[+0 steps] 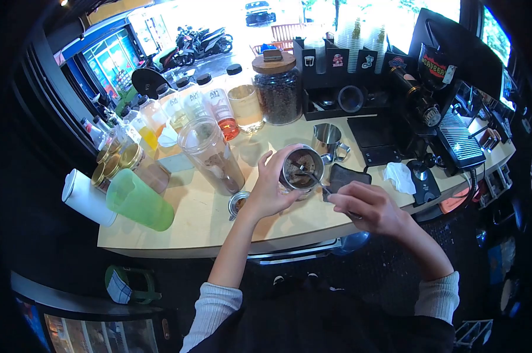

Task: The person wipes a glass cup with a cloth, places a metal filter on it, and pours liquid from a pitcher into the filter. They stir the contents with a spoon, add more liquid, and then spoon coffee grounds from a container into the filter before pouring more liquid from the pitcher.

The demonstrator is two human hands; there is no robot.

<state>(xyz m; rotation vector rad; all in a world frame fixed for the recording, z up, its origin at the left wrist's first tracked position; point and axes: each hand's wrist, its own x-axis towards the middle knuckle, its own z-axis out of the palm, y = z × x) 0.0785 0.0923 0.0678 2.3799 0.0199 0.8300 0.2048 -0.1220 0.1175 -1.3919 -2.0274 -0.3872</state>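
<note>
My left hand (269,187) is wrapped round the side of a round metal cup (302,149), which is tipped so its mouth faces me. Brown contents cling to the inside of the cup. Pinched in my right hand (373,206) is the handle of a metal spoon (318,180), its bowl end down inside the cup. Just left of my left wrist, a small metal measuring cup (238,205) with brown powder in it rests on the counter. Behind the held cup stands a steel milk pitcher (327,139), and a dark folded cloth (348,178) lies to its right.
A tall clear container of brown powder (210,156) stands left of my hands, near a green tumbler (139,200). Syrup bottles (219,109) and a coffee bean jar (278,97) line the back. A black scale (382,155), white tissue (400,176) and espresso machine (463,141) occupy the right.
</note>
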